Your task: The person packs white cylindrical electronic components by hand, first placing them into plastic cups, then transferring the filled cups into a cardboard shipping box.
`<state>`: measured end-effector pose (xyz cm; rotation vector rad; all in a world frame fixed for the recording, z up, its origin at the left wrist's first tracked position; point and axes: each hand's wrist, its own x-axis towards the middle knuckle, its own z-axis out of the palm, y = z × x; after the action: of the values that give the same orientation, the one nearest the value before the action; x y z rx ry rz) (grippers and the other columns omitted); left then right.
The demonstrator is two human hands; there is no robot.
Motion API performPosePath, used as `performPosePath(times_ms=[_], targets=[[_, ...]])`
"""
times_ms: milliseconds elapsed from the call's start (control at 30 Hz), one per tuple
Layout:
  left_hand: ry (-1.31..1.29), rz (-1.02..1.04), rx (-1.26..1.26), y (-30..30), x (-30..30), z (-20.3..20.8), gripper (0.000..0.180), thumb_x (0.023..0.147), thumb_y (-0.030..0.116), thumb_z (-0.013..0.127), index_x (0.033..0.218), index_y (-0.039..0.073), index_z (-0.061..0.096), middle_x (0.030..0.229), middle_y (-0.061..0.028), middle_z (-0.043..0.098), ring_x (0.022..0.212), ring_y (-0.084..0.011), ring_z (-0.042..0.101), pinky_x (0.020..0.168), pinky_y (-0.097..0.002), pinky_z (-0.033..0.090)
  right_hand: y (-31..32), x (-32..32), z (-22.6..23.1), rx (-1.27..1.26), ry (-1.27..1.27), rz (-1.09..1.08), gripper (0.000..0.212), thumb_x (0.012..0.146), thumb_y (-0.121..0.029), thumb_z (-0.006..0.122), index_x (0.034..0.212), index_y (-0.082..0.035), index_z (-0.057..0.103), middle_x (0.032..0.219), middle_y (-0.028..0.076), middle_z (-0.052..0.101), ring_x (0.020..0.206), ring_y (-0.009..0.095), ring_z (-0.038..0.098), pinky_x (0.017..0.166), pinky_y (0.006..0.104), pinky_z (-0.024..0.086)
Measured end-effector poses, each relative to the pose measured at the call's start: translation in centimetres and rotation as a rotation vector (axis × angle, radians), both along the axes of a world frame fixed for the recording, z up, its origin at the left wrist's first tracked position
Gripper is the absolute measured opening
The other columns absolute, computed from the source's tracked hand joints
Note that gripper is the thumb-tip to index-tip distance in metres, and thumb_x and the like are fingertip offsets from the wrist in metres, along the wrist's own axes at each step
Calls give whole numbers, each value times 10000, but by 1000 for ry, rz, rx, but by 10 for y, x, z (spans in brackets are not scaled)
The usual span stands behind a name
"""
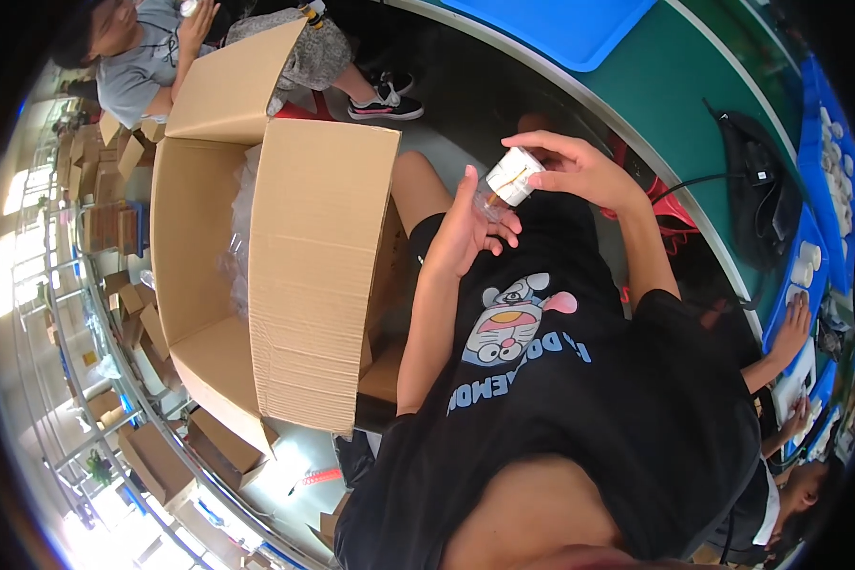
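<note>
In front of my lap, my left hand [464, 231] is curled around a clear plastic cup [487, 201], its thumb pointing up. A white, round, lid-like piece [514, 177] with a thin yellowish line on its side sits at the cup's upper end. My right hand [579, 171] grips this white piece from the right, fingers over its top and thumb on its near side. Whether the piece is seated in the cup or only held against it, I cannot tell.
A large open cardboard box [325, 275] stands at my left with clear plastic pieces [240, 242] inside. On the right runs a green work table [679, 104] with a blue tray [560, 24], a black bag [752, 190] and blue bins [807, 261] of white parts. Co-workers sit nearby.
</note>
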<state>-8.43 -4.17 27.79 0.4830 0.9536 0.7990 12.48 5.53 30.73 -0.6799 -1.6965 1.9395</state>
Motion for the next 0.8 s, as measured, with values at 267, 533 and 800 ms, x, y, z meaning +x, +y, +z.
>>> performPosePath(times_ms=[267, 533, 800], targets=[[232, 262, -3, 13, 36, -36, 679, 975, 645, 323, 1200, 41, 534, 969, -89, 624, 837, -161, 603, 713, -296, 504, -23, 12, -30, -70, 0, -184, 475, 886, -64, 655, 1342, -33, 526, 1208, 59, 575, 1123, 160, 563, 965, 311, 466], [528, 105, 508, 30, 61, -34, 401, 951, 235, 610, 1268, 41, 459, 1052, -135, 596, 924, -187, 603, 824, -302, 491, -38, 28, -55, -203, -25, -600, 415, 926, -173, 643, 1311, -53, 547, 1186, 74, 601, 1014, 141, 598, 859, 280, 500], [351, 21, 709, 39, 73, -24, 303, 865, 141, 717, 1092, 38, 544, 1017, -121, 605, 874, -203, 616, 772, -309, 508, -71, 45, -27, -227, 113, -915, 456, 932, -178, 628, 1355, -58, 506, 1235, 78, 580, 1100, 154, 564, 875, 294, 494]])
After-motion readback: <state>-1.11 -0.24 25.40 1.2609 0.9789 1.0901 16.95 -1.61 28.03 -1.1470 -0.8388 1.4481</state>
